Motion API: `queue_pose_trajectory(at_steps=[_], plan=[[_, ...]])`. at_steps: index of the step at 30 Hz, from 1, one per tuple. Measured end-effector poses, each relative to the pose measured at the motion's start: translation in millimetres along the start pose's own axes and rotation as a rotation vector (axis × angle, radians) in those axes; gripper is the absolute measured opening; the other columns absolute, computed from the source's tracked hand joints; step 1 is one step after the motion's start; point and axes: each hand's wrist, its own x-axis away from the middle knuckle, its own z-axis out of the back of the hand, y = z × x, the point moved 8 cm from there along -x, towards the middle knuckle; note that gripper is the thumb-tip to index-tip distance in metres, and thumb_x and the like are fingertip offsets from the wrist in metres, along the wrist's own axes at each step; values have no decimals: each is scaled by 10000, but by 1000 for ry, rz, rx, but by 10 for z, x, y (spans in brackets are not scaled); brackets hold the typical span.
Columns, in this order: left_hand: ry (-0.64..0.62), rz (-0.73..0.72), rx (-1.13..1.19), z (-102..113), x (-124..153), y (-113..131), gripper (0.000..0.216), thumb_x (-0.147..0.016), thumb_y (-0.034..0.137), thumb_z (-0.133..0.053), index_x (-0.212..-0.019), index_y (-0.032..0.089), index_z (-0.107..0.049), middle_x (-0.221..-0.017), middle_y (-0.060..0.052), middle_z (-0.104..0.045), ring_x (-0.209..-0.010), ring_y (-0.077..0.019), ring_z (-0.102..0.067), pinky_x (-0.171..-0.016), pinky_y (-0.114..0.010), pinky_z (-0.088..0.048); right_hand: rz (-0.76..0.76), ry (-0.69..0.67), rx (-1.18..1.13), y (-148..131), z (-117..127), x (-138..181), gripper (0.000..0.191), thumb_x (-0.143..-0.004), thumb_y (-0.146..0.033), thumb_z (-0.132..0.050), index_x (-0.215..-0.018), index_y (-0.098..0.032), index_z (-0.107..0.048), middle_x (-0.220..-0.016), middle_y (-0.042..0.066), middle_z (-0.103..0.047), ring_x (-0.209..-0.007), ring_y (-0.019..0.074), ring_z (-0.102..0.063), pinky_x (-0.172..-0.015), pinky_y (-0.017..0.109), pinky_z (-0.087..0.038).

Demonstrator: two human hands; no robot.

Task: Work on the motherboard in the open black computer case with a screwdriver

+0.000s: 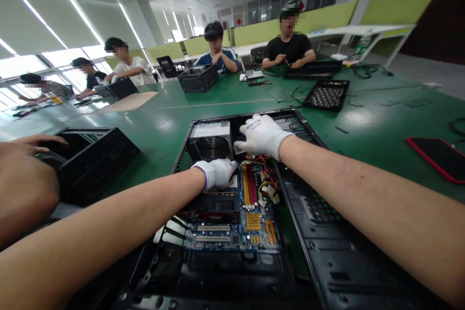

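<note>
An open black computer case (308,247) lies in front of me with a blue motherboard (236,240) inside. My left hand (220,173), in a white glove, reaches down onto the board's upper part, left of the yellow and red memory slots (249,184). Its fingers are drawn together and whatever they pinch is hidden. Beside the silver and black power supply (211,140), at the far end of the case, is my gloved right hand (263,135). Thumb and forefinger stand apart there, with a dark gap between them. Bundled coloured cables (269,189) run below it.
Another person's bare hand (39,145) reaches into a black case (98,160) at left. A red-edged black phone-like slab (438,157) lies at right. Farther back on the green table (163,118) are a black tray (327,95) and loose cables. Several people work around it.
</note>
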Motion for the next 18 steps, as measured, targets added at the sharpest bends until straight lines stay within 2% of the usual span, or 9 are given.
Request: queue_pose_trajectory(at_steps=[4,10,18], plan=[[18,-10,-28,45,2,3,573,-818,376,-699,-1323,133,-583,-1321,-179,-664,-1213,-313,-653,-1021,-363,-531,-3,-23,-17,6,-5,4,597,-931,-621,-441,-1178,-160,-730,-1193,210,-723,-1118,386,-623,-879,453,-438],[-33,28,-74,50,9,-26,468,-796,346,-727,-1207,129,-675,-1209,-178,-722,-1111,-341,-698,-935,-404,-573,-3,-30,-17,14,-15,8,598,-935,-619,-448,-1178,-153,-732,-1205,207,-721,-1147,390,-614,-897,458,-435],[-55,22,-86,58,23,10,465,-814,334,-720,-1249,175,-672,-1225,-137,-725,-1115,-306,-701,-926,-362,-572,1,-13,23,-16,5,20,580,-929,-608,-456,-1154,-161,-750,-1172,181,-739,-1100,368,-647,-856,441,-461]])
